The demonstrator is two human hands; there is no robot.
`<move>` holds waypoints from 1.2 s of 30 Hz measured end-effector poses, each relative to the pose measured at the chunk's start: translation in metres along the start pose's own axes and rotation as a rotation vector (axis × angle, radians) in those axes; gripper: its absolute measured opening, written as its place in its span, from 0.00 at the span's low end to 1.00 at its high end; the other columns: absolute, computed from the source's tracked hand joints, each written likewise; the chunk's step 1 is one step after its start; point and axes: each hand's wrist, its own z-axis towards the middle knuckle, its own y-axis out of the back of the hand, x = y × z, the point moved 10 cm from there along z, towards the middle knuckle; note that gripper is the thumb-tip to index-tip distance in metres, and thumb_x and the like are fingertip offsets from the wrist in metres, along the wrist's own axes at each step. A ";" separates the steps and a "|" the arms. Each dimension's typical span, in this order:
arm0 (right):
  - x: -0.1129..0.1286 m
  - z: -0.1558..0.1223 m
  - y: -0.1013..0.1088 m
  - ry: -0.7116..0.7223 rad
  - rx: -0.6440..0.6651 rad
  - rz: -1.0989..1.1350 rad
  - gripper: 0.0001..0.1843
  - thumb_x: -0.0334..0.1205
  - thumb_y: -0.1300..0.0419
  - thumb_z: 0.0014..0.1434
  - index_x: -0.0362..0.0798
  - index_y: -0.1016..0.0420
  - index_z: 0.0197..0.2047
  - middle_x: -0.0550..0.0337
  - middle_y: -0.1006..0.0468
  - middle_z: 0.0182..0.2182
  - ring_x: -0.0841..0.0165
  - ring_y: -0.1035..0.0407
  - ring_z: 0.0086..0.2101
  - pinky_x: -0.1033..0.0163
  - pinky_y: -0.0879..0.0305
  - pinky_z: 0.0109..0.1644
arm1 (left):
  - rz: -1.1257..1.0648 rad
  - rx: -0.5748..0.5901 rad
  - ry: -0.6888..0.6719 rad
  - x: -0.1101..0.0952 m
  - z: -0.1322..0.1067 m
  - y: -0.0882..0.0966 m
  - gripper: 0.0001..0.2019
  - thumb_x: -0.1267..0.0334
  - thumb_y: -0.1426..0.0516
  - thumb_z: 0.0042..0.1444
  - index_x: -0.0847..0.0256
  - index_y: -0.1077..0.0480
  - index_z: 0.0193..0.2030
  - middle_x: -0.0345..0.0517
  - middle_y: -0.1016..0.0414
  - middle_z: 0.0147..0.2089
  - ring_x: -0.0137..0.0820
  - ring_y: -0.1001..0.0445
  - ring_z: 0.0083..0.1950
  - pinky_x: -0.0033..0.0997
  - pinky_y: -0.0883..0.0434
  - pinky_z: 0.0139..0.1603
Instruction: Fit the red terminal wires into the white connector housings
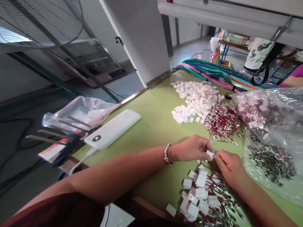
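Over the near part of a green desk [151,123], both hands meet at one little white connector [210,155]. The left hand [196,148] has it pinched between thumb and fingers, and the right hand [230,167] comes in from the other side, thumb and index finger pressed together on its edge. What's between those right fingertips is mostly covered, so I can't tell if there's a wire in there too. There's a silver bracelet [167,154] on the left wrist, btw.

Right below the hands is a messy heap of white housings [201,187] with dark red leads and metal ends fanning out toward the right forearm. Further back you've got a big pile of loose white pieces [197,97], and just beside it a tangle of red wires [223,121] with shiny tips. Off to the right, a clear plastic bag [284,104] holds more white bits, with a clump of dark wires [272,162] by it on clear plastic.

Long bundles of green, blue and pink cable [213,74] run along the far edge. Over on the left sits a white power bank [113,129] with a cord plugged in.
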 end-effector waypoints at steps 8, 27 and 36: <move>-0.044 0.009 0.021 -0.197 0.018 0.112 0.19 0.50 0.50 0.65 0.48 0.27 0.29 0.62 0.26 0.24 0.69 0.33 0.26 0.66 0.38 0.29 | 0.470 0.046 -0.432 -0.054 -0.010 -0.010 0.09 0.62 0.36 0.52 0.64 0.25 0.39 0.51 0.23 0.39 0.32 0.27 0.41 0.34 0.27 0.46; -0.031 0.003 -0.007 -0.005 0.003 -0.600 0.09 0.37 0.52 0.62 0.50 0.35 0.31 0.56 0.27 0.30 0.65 0.33 0.25 0.61 0.48 0.25 | 1.441 -0.601 -0.161 -0.057 0.007 0.077 0.14 0.59 0.45 0.62 0.68 0.29 0.48 0.58 0.29 0.51 0.44 0.35 0.55 0.46 0.35 0.58; -0.050 0.006 0.011 -0.227 -0.006 -0.218 0.06 0.39 0.49 0.61 0.50 0.33 0.33 0.60 0.24 0.24 0.66 0.31 0.24 0.63 0.43 0.27 | 1.459 -0.411 -0.130 -0.042 0.016 0.065 0.12 0.64 0.50 0.66 0.66 0.27 0.39 0.51 0.26 0.41 0.36 0.30 0.45 0.36 0.32 0.48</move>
